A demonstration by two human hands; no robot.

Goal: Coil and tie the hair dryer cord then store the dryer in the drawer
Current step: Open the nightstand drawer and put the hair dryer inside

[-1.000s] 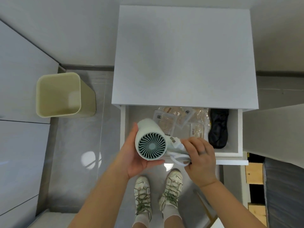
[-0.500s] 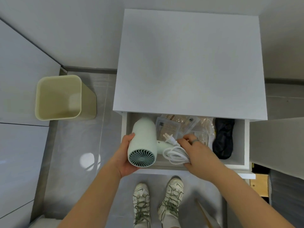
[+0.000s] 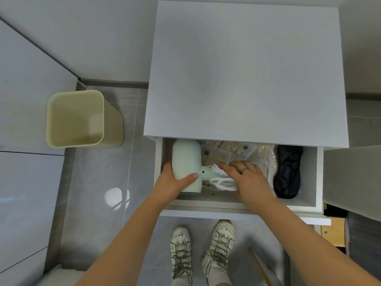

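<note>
The pale green hair dryer (image 3: 186,159) lies inside the open white drawer (image 3: 309,204), along its left side, barrel pointing to the back. My left hand (image 3: 175,181) grips the rear of the barrel, thumb across its top. The white coiled cord (image 3: 223,182) and its plug (image 3: 218,171) lie beside the dryer's folded handle. My right hand (image 3: 250,178) rests on the coil, fingers extended toward the plug and pressing it down; a ring is on one finger.
Clear plastic packets (image 3: 228,151) fill the drawer's middle and a black fabric item (image 3: 287,174) lies at its right. The white cabinet top (image 3: 247,75) overhangs the drawer's back. A beige bin (image 3: 76,118) stands on the floor to the left. My shoes (image 3: 203,248) are below the drawer front.
Both hands lowered the dryer and cord from above the drawer's front edge down into the drawer. The barrel turned from facing me to lying flat.
</note>
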